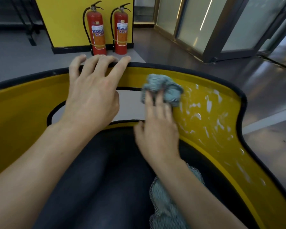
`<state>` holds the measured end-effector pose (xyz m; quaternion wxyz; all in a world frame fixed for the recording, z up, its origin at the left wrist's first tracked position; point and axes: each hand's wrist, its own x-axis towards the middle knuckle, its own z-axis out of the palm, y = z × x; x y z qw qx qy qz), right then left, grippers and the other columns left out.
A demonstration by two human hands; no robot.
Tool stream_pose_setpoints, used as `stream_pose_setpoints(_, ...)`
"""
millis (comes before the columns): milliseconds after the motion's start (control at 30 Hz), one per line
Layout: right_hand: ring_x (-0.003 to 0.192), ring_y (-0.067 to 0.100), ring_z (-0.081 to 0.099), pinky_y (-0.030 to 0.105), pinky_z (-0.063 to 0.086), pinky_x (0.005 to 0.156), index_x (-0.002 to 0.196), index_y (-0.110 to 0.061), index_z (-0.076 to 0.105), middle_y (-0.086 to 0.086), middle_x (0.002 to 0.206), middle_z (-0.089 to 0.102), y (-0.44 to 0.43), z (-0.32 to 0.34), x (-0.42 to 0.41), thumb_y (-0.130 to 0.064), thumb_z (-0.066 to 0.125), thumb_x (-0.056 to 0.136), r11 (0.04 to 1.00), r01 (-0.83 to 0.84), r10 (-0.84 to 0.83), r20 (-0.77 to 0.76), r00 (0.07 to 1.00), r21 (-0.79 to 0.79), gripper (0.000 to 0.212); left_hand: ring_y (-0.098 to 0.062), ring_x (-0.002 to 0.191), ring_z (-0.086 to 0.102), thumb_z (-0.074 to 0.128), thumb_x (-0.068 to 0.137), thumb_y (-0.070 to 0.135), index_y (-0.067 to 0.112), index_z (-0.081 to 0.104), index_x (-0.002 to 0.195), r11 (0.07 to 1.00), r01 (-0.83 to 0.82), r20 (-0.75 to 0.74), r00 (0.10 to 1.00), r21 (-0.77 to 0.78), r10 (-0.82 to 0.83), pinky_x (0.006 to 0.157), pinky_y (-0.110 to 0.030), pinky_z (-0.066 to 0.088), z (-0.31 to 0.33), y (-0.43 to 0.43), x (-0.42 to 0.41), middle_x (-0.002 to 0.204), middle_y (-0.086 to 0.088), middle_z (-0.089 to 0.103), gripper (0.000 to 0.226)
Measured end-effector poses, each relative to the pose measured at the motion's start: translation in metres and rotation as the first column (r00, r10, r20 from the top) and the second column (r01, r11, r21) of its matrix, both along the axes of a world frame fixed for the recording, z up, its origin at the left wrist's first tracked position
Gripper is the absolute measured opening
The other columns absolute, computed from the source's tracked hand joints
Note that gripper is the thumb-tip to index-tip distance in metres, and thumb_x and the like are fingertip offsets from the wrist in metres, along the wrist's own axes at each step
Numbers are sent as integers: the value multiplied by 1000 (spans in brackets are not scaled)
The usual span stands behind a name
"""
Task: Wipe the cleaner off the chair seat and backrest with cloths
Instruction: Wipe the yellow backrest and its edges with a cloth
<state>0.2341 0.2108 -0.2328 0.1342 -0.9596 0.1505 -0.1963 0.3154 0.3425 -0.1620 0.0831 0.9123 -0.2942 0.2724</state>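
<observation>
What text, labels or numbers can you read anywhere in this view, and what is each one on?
Nothing can be quoted.
Left fire extinguisher: white and orange label with printed characters, too blurred to read.
Right fire extinguisher: same kind of label, too blurred to read.
Backrest and cloth: no text visible.

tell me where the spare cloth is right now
In the head view, the spare cloth lies on the dark seat, lower right, under the right forearm.

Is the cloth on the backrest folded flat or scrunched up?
Scrunched up: the cloth sits in lumpy folds under the right hand.
</observation>
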Motion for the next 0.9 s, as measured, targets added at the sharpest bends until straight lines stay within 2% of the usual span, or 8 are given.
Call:
stream_pose_setpoints(167, 153, 26, 6, 50, 23, 122, 157, -31, -18, -1, 168, -16, -34, 2, -47, -34, 48, 98, 978, 190, -189, -17, 982, 85, 89, -32, 139, 36, 54, 86, 11, 23, 33, 154, 1000, 5, 11, 1000, -11, -5, 120, -52, 14, -1, 0, 1, 144, -8, 47, 72)
stream_pose_setpoints(267, 152, 31, -2, 45, 12, 122, 157, -28, -18, 0, 166, -23, -21, 5, -34, -34, 47, 100, 964, 188, -188, -19, 982, 188, 87, -32, 139, 36, 54, 86, 12, 23, 33, 154, 1000, 3, 15, 1000, -10, -3, 120, -53, 15, -2, -1, 2, 144, -9, 47, 72)
stream_pose_setpoints(367, 153, 35, -10, 39, 10, 119, 157, -29, -19, 0, 164, -29, 9, 10, -1, -33, 51, 100, 949, 142, -146, -5, 989, 283, 90, -32, 140, 36, 55, 85, 12, 22, 33, 153, 1000, -7, 14, 1000, -14, 7, 120, -54, 15, -2, -3, 2, 143, -9, 48, 73)
stream_pose_setpoints(433, 151, 40, -9, 42, 6, 122, 157, -24, -20, 5, 164, -29, 33, 12, 19, -35, 56, 99, 965, 67, -64, -18, 998, 254, 97, -32, 140, 36, 52, 84, 13, 22, 34, 153, 1000, -7, 25, 1000, -21, 7, 119, -54, 16, -2, -3, 2, 144, -9, 47, 72)
stream_pose_setpoints(500, 149, 43, -6, 46, 12, 122, 157, -18, -18, 10, 163, -30, 49, 9, 28, -35, 60, 96, 978, 18, -12, -30, 999, 206, 101, -32, 140, 36, 48, 84, 14, 22, 35, 153, 999, -3, 30, 1000, -34, 4, 119, -54, 16, -2, -2, 2, 144, -9, 48, 71)
stream_pose_setpoints(633, 147, 40, 12, 48, 16, 123, 161, -20, 0, 10, 167, -18, 30, 0, 18, -27, 63, 91, 995, -98, 98, 24, 995, -5, 94, -33, 139, 36, 47, 85, 13, 21, 35, 153, 999, 5, 33, 999, -37, -4, 119, -53, 15, -3, -1, 2, 143, -10, 48, 70)
stream_pose_setpoints(733, 148, 34, 22, 50, 25, 121, 161, -27, 2, 5, 169, -9, -10, 1, -4, -28, 61, 90, 996, -24, 26, 22, 999, -87, 92, -32, 139, 37, 51, 85, 11, 22, 35, 152, 999, 11, 21, 1000, -36, -10, 119, -52, 15, -1, 0, 3, 143, -9, 48, 70)
stream_pose_setpoints(900, 152, 33, 8, 46, 22, 120, 160, -27, -9, 1, 168, -16, -43, 8, -49, -34, 51, 97, 982, 188, -187, -41, 981, 12, 86, -32, 138, 38, 45, 83, 15, 23, 36, 152, 999, 14, 9, 1000, -44, -14, 120, -52, 15, 0, 0, 2, 141, -8, 50, 69)
